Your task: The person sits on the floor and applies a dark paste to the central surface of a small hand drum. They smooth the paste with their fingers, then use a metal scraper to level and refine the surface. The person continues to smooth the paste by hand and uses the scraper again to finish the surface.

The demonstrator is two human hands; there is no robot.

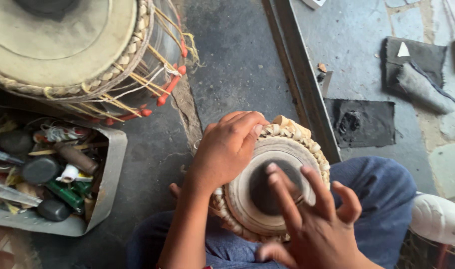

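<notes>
left hand (pixel 227 147) gripping small drum (pixel 274 182) by its braided rim, right hand (pixel 312 224) spreading blurred loose fingers over it, hiding the black centre

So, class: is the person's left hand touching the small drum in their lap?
Touching. The head view shows the left hand draped over the braided rim of the small drum, its fingers curled onto the drumhead's edge with no gap visible.

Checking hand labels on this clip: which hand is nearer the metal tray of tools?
Left. The left hand grips the small drum's rim on the side toward the tray; the right hand rests on the drumhead, farther away.
</notes>
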